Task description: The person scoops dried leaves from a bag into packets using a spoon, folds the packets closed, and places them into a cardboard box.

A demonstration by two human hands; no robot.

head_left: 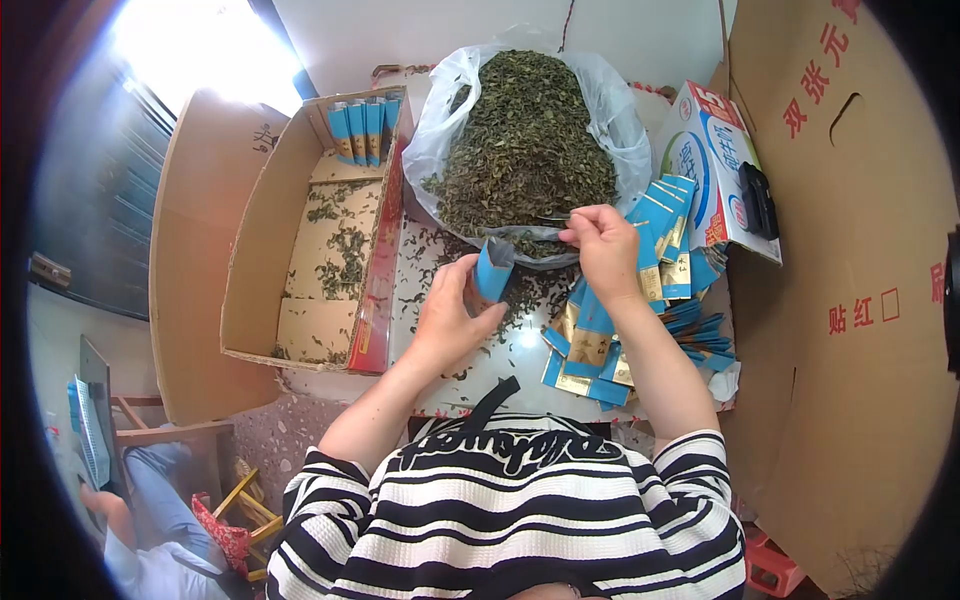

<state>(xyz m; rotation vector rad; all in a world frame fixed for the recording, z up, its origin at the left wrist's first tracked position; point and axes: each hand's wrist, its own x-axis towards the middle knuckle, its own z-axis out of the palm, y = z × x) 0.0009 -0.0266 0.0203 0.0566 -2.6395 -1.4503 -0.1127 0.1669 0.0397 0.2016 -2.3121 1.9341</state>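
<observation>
My left hand (pixel 450 312) is closed around a blue tea packet (pixel 494 270), held upright with its mouth open, just below the plastic bag's near edge. My right hand (pixel 606 250) pinches a small metal spoon (pixel 553 217) over the near side of the loose dried tea leaves (pixel 530 135). Most of the spoon is hidden by the fingers and leaves. The leaves form a big heap in a clear plastic bag (pixel 425 150). Beneath and beside my right forearm lies a spread pile of flat blue-and-gold packets (pixel 590 335).
At the left, a long cardboard box (pixel 330 240) holds several filled packets (pixel 357 130) and scattered leaves. A milk carton box (pixel 705 165) with a black object (pixel 760 200) stands at the right, near a tall cardboard sheet (pixel 840 330). Another person (pixel 165 530) sits at lower left.
</observation>
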